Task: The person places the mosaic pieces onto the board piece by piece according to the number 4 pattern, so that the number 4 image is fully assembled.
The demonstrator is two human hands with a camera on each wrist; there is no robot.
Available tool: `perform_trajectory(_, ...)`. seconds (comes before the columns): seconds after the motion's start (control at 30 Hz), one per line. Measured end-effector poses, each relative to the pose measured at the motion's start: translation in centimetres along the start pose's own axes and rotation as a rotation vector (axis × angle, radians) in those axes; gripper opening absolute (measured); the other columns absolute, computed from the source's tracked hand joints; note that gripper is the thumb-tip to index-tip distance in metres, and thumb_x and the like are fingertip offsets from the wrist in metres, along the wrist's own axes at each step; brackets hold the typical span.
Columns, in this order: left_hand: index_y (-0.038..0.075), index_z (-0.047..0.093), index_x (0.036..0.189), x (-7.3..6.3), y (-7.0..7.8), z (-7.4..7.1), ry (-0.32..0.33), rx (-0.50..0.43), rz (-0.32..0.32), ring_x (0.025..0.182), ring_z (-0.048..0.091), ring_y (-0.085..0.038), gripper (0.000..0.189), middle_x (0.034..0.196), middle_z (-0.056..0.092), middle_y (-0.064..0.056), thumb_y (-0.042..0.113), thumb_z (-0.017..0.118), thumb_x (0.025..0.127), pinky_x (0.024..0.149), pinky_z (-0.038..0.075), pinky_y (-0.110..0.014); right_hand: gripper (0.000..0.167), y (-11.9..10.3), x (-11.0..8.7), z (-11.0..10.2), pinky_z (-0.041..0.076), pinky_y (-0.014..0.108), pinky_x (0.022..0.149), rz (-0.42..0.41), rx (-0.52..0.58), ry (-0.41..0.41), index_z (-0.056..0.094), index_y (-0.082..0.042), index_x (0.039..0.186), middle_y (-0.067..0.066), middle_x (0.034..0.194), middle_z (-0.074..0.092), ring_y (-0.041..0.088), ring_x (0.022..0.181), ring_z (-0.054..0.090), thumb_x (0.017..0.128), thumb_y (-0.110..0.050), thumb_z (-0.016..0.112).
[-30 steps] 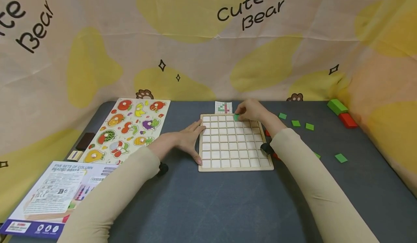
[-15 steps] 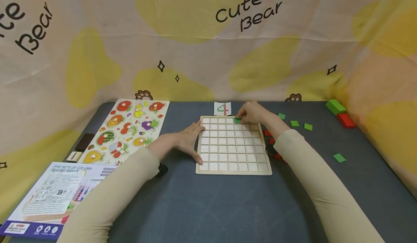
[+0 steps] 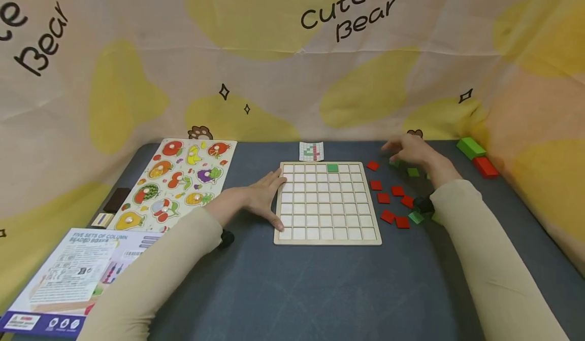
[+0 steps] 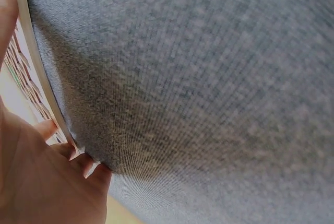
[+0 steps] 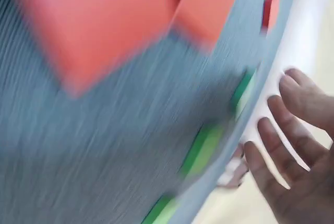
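Observation:
A wooden grid board (image 3: 327, 242) with white squares lies mid-table. One green tile (image 3: 332, 168) sits flat in its top row. Along the board's left edge rests my left hand (image 3: 262, 199), thumb and fingers spread wide; its fingertips (image 4: 102, 171) touch the rim in the left wrist view. My right hand (image 3: 413, 153) hovers over loose green tiles to the right of the board, fingers apart and holding nothing in the right wrist view. Nearest below it is a green tile (image 3: 394, 163), partly covered by the hand. A small patterned card (image 3: 311, 151) lies behind the board.
Several red tiles (image 3: 383, 198) are scattered right of the board, with another green tile (image 3: 416, 217) among them. Green (image 3: 470, 148) and red blocks (image 3: 485, 167) stand at the back right. A fruit puzzle board (image 3: 185, 155) and a printed box (image 3: 55, 280) lie left.
My right hand has let go of the green tile in the board's top row and moved right to the loose green tiles. The left hand stays at the board's edge.

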State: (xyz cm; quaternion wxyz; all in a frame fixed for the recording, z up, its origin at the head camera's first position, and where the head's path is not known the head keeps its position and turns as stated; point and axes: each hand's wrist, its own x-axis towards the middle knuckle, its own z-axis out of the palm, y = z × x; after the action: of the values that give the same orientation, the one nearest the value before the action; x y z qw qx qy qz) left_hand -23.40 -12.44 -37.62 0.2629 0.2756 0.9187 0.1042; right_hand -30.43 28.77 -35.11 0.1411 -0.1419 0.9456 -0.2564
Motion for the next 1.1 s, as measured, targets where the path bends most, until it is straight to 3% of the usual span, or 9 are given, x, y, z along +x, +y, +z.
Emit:
perform_trajectory(0.13,0.004,0.008,0.158,0.0,-0.1,-0.1,0.002,-0.008,0.017,0.156,-0.005,-0.041,0.13,0.167,-0.011,-0.02,0.059,0.083,0.068,0.126,0.012,-0.055,0.047,2.1,-1.1,-0.6,0.042,0.063,0.105,0.075,-0.007,-0.049,0.055,0.002,0.136,0.033,0.14,0.051,0.05,0.13,0.046,0.093,-0.014,0.067)
perform_trajectory(0.27,0.001,0.005,0.158,-0.1,-0.4,-0.3,0.003,-0.029,0.032,0.156,-0.002,-0.041,0.13,0.167,-0.008,-0.022,0.056,0.084,0.07,0.126,0.012,-0.055,0.043,2.7,-1.1,-0.3,0.042,0.064,0.102,0.065,-0.063,-0.027,0.063,0.0,0.125,0.033,0.133,0.057,0.048,0.123,0.052,0.091,-0.025,0.072)
perform_trajectory(0.4,0.0,0.0,0.158,-0.1,-0.7,-0.7,0.015,-0.018,0.033,0.155,0.004,-0.041,0.13,0.167,-0.003,-0.02,0.053,0.083,0.073,0.126,0.014,-0.055,0.032,2.5,-0.8,0.0,0.047,0.06,0.096,0.011,-0.088,0.004,0.065,0.002,0.112,0.031,0.122,0.063,0.046,0.113,0.057,0.09,-0.02,0.072)
perform_trajectory(0.57,0.0,0.003,0.158,0.0,-0.9,-0.8,0.025,-0.016,0.043,0.155,0.003,-0.042,0.129,0.167,-0.002,-0.02,0.053,0.083,0.073,0.126,0.014,-0.055,0.025,1.8,-0.8,0.1,0.051,0.048,0.081,0.011,-0.106,0.043,0.062,0.004,0.101,0.026,0.102,0.065,0.041,0.1,0.059,0.088,-0.013,0.074)
perform_trajectory(0.7,0.0,0.004,0.158,0.1,-0.9,-0.6,0.022,-0.03,0.03,0.156,-0.001,-0.041,0.128,0.167,-0.005,-0.02,0.052,0.083,0.073,0.127,0.011,-0.054,0.022,0.7,-0.4,0.4,0.046,0.035,0.07,0.015,-0.075,0.118,0.06,0.004,0.098,0.021,0.092,0.063,0.032,0.086,0.058,0.089,-0.011,0.073)
perform_trajectory(0.87,0.0,0.002,0.158,0.0,-0.8,-0.5,0.018,-0.018,0.019,0.155,-0.003,-0.042,0.13,0.167,-0.009,-0.019,0.055,0.083,0.072,0.127,0.011,-0.054,0.02,-1.9,0.9,1.7,0.044,0.03,0.068,-0.036,0.012,0.213,0.063,0.002,0.104,0.019,0.095,0.064,0.023,0.079,0.058,0.09,-0.01,0.071)
perform_trajectory(1.1,-0.002,0.003,0.158,0.1,-0.7,-0.7,0.013,-0.02,0.027,0.155,-0.005,-0.042,0.13,0.167,-0.011,-0.021,0.053,0.084,0.072,0.127,0.01,-0.054,0.019,-6.6,2.8,4.5,0.051,0.03,0.073,-0.153,0.105,0.133,0.07,0.0,0.107,0.016,0.095,0.068,0.023,0.084,0.063,0.09,-0.008,0.071)
